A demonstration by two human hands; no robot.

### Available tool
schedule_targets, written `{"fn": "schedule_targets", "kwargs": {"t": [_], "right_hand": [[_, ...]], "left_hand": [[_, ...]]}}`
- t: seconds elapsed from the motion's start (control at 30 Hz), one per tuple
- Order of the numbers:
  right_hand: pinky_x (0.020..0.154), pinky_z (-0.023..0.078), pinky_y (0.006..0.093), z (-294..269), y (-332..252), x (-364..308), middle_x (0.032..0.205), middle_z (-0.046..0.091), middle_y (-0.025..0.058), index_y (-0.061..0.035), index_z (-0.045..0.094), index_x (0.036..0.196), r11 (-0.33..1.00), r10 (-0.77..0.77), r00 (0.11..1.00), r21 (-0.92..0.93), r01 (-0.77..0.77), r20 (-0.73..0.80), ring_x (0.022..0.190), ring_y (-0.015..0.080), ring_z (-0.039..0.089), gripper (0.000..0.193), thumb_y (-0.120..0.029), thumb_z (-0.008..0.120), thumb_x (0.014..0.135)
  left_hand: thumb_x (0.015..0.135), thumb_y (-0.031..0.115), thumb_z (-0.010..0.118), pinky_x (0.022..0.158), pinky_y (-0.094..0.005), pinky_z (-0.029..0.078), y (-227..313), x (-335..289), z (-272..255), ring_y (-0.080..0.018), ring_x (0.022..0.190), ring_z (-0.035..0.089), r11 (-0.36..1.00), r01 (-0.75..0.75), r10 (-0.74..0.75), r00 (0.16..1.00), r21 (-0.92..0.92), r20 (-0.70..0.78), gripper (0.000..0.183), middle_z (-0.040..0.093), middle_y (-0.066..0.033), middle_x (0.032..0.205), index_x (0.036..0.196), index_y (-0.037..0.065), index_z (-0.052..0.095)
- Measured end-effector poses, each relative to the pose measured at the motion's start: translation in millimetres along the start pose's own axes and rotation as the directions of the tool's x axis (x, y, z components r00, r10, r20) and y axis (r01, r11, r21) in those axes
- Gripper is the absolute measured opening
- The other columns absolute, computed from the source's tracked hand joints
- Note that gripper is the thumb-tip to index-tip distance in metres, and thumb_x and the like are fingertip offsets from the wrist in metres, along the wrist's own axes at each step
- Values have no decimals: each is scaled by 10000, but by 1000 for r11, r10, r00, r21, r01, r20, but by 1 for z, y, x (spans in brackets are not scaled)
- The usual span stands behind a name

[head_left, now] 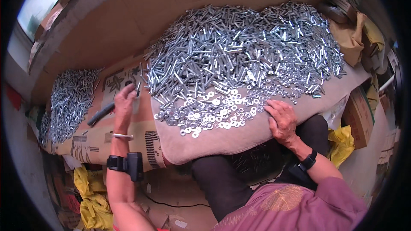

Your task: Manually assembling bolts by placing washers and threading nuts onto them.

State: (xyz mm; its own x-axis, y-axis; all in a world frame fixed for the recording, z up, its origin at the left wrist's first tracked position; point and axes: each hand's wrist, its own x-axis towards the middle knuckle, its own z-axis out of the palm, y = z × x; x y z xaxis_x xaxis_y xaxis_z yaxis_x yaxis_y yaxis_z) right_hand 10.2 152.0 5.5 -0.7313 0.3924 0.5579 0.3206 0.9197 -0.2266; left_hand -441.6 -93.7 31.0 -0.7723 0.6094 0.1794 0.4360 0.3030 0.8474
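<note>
Loosely bent, the fingers of my left hand [124,99] reach above the patterned cloth [132,133], near the left edge of the big heap of bolts [231,47]; a loose one lies close to my fingertips, but I cannot tell whether I have hold of anything there. My right hand [281,122] is half curled at the near side of the pad [222,143], just beside the washers [224,112] and nuts [278,87], and what its fingertips may be covering is hidden. The bolts fill the back of the pad, with the washers and nuts scattered in front. Each bolt looks stiff, hard and light enough for two fingers, though smooth enough to roll; I'd pinch it around the middle of its shank. The washers look thin and flat, best taken by the rim or slid over the soft pad, while the nuts call for a pinch across their sides. Nothing metal here seems fragile. A dark tube [101,113] lies beside my left hand.
</note>
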Motion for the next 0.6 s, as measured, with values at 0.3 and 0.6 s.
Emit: {"fn": "schedule_targets", "kwargs": {"t": [0.3,0.6], "right_hand": [[927,397,402,-4,3,-5,1186,568,88,-51,598,1080,1000,8,1000,4,-8,2,1093,272,521,367,-109,604,718],[937,391,398,-1,7,-6,1170,569,83,-57,594,1089,1000,10,1000,-1,-10,-28,1096,260,519,358,-128,602,738]], "left_hand": [[793,-4,489,956,-448,373,-54,-38,-61,-357,1127,485,388,-207,548,835,898,-44,352,542,-186,1176,1136,42,554],[821,63,526,835,-450,398,-41,-56,-57,-350,965,499,537,-74,148,989,840,-7,243,523,-179,945,1059,18,548]]}}
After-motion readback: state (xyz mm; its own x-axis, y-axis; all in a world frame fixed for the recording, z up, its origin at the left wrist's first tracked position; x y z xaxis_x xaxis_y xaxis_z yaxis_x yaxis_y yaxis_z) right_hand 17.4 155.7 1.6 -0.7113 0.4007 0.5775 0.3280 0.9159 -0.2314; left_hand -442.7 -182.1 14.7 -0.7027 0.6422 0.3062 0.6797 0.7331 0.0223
